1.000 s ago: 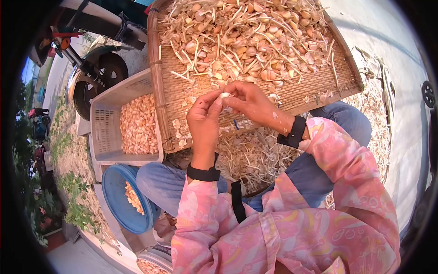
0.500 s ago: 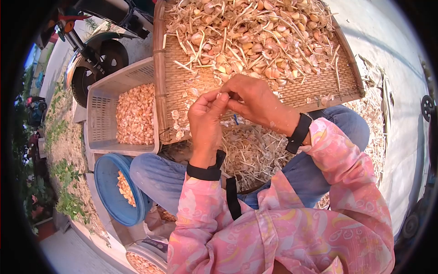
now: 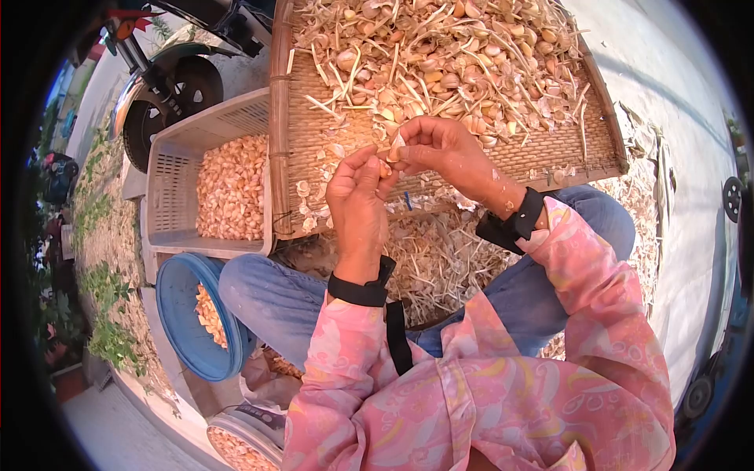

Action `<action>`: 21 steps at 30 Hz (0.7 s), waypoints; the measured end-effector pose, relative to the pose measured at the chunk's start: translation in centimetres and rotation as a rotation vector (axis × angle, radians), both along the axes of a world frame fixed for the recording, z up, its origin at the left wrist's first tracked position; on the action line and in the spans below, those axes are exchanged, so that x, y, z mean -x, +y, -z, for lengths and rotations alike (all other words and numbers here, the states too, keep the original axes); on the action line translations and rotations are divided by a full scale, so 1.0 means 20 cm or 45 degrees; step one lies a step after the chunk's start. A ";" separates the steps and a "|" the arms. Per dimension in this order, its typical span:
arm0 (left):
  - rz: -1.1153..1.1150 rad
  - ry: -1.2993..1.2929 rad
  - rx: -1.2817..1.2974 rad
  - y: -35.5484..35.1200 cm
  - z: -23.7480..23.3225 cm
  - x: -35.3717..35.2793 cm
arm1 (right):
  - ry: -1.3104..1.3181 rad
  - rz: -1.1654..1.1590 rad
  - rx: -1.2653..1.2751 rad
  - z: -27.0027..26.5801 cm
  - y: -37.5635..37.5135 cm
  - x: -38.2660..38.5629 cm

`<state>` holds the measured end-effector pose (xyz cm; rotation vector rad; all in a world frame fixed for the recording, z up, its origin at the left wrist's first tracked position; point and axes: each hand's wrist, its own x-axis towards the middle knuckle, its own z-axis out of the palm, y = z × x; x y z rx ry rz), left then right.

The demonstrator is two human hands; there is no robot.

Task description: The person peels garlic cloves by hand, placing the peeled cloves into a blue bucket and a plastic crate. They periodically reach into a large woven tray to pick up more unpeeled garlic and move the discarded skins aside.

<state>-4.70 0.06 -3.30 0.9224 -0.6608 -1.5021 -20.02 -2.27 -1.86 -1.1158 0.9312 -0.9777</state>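
Observation:
My left hand (image 3: 359, 204) pinches a small garlic clove (image 3: 384, 169) between thumb and fingers, over the near edge of the woven tray (image 3: 314, 129). Close against it on the right, my right hand (image 3: 449, 155) grips a pale bit of garlic skin (image 3: 397, 147) with thumb and forefinger. The fingertips of both hands nearly touch. Beyond them, a heap of garlic cloves, skins and dry stems (image 3: 448, 71) covers the far part of the tray.
Left of the tray is a plastic crate (image 3: 169, 188) of cloves. A blue bucket (image 3: 182, 345) and a white tub (image 3: 271, 439) with cloves stand nearer. Dry stems (image 3: 440, 251) lie between my knees. A wheel (image 3: 196, 86) is at the upper left.
My fingertips have drawn slightly apart, and a clove and a piece of skin now show between them. My right hand has shifted slightly left.

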 end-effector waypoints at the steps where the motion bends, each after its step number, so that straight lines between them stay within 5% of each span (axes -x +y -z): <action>1: 0.015 0.037 -0.072 0.00 -0.01 0.00 | -0.052 0.003 -0.040 0.00 0.00 0.00; 6: 0.170 -0.001 -0.341 0.00 -0.10 0.01 | -0.103 0.001 -0.021 0.03 0.01 0.00; 9: 0.327 -0.342 -0.083 0.01 -0.04 0.00 | -0.084 0.031 0.092 0.06 0.02 -0.02; 15: 0.267 -0.005 -0.119 0.01 -0.01 0.00 | -0.410 0.005 -0.126 0.03 0.03 0.02; 18: 0.329 -0.724 0.019 0.00 0.02 -0.02 | -0.581 0.015 -0.288 0.04 0.04 0.03; 21: 0.306 -0.837 -0.017 0.02 0.03 -0.06 | -0.300 0.029 -0.152 0.05 0.04 0.03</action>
